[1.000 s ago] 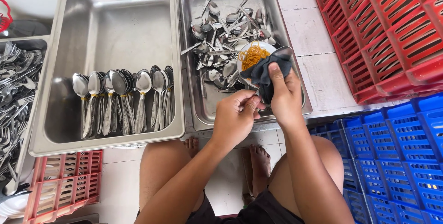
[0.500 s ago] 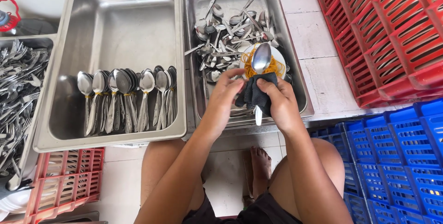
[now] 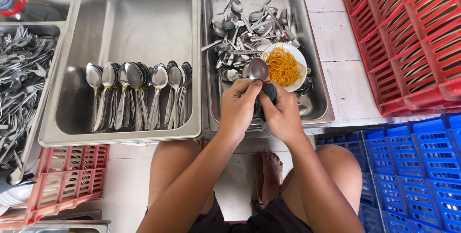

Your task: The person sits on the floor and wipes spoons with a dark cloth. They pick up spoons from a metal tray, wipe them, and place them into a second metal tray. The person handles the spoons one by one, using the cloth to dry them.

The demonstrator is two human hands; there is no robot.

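Gripping one spoon (image 3: 258,69) between them, the left hand (image 3: 238,110) and right hand (image 3: 282,116) meet over the near edge of the right steel tray (image 3: 317,108). Both hands are clenched around the spoon's handle, which is wrapped in a dark cloth (image 3: 267,96); only the bowl shows, standing upright just above the fingertips (image 3: 254,85).

Positions relative to the grip:
- Directly beyond the bowl: a heap of loose spoons (image 3: 245,26) lying unsorted in the right steel tray.
- Beyond and to the right, near the bowl: a white dish (image 3: 298,57) filled with orange rubber bands (image 3: 283,66), resting in the same tray.
- To the left, apart from the hands: the left steel tray (image 3: 125,12), holding bundled spoons (image 3: 139,93) in a row, bowls pointing away.
- Far left: a bin of forks (image 3: 21,79).
- Right and beyond: a red crate (image 3: 413,31).
- Right and nearer: a blue crate (image 3: 413,165).
- Below left: a red basket (image 3: 62,180).
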